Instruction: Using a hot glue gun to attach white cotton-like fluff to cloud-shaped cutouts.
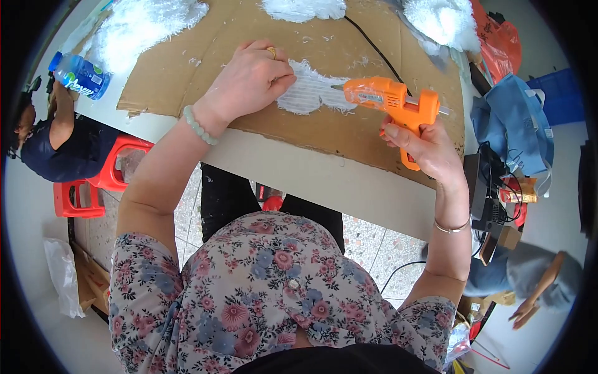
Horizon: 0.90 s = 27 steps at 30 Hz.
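My right hand grips an orange hot glue gun by its handle, with a clear glue stick poking out of the rear. The gun's nozzle points left, over the right part of a white fabric piece with frayed, fuzzy edges. That piece lies with its ribbed side up on a brown cardboard sheet. At its left edge, my left hand is closed, thumb and fingers bent together on the fabric. The fingertips are partly hidden, as is whatever lies beneath them.
White fluffy heaps lie along the far side, another pile at far right. A black cord crosses the cardboard. A blue-capped bottle stands at left. Co-workers sit on both sides; red stools are at left, bags at right.
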Each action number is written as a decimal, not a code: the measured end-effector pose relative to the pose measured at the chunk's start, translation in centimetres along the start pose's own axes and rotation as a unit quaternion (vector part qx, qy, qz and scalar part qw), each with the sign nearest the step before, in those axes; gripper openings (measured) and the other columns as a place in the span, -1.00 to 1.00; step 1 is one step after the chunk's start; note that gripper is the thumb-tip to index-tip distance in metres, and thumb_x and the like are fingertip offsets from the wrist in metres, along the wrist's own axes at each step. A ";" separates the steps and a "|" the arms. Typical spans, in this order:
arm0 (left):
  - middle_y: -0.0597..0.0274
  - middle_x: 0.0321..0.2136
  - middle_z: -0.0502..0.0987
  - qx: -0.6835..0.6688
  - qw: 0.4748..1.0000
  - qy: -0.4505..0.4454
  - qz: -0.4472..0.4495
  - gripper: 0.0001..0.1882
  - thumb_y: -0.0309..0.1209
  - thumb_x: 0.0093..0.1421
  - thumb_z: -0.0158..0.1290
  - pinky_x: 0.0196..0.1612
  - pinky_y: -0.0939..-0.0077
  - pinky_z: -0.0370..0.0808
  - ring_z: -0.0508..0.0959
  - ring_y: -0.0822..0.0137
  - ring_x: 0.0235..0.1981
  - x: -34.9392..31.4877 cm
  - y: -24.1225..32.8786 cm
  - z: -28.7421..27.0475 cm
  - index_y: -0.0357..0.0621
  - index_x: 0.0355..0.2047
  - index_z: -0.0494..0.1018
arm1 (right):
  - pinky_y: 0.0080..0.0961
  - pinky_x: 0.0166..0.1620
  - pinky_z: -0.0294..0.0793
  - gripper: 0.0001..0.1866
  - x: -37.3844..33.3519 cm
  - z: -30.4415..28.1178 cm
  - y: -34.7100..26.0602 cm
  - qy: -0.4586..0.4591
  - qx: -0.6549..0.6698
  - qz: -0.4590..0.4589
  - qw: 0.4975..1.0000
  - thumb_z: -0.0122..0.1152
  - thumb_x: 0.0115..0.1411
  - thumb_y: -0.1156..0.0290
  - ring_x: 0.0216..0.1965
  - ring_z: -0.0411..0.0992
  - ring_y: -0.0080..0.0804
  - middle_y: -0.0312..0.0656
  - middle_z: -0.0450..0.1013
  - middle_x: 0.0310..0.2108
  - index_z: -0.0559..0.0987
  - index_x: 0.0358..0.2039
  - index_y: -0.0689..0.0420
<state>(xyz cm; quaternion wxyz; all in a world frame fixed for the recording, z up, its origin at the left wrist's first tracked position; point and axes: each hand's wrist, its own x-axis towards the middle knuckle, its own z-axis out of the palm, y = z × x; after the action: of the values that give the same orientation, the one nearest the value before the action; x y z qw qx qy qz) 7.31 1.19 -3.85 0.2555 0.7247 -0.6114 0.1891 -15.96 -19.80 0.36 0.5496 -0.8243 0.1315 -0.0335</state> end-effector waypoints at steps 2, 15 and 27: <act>0.23 -0.48 0.51 -0.008 1.000 0.004 0.000 -0.86 -0.41 0.04 0.08 0.03 0.29 0.28 0.47 0.14 -0.23 0.2 0.1 0.1 -0.17 -0.59 0.52 | -0.58 -0.24 0.45 -0.71 -0.1 -0.2 0.1 0.002 -0.020 0.013 1.000 0.23 0.16 0.42 -0.30 0.41 -0.55 -0.31 0.43 -0.30 0.44 -0.12 0.19; 0.23 -0.42 0.55 0.014 0.998 0.038 0.053 -0.92 -0.55 -0.12 0.01 0.02 0.24 0.33 0.46 0.17 -0.21 0.1 1.6 -0.4 -0.27 -0.65 0.49 | -0.65 -0.27 0.40 -0.79 -1.6 0.1 -1.2 0.002 0.010 0.032 0.999 0.22 0.17 0.40 -0.33 0.40 -0.60 -0.34 0.46 -0.33 0.50 -0.21 0.20; 0.25 -0.45 0.56 -0.004 0.999 0.022 0.045 -0.94 -0.56 -0.15 0.01 0.01 0.23 0.31 0.45 0.21 -0.21 -0.2 1.0 -0.1 -0.24 -0.68 0.47 | -0.72 -0.36 0.30 -0.81 0.0 1.4 -1.8 0.027 -0.103 0.045 0.993 0.20 0.15 0.44 -0.42 0.29 -0.71 -0.40 0.42 -0.44 0.50 -0.23 0.22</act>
<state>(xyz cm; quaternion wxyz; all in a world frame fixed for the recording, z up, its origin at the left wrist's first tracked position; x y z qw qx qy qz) 6.25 1.28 -3.77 0.2624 0.6910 -0.6387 0.2140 -15.39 -17.93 1.48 0.4590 -0.8686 0.1860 -0.0168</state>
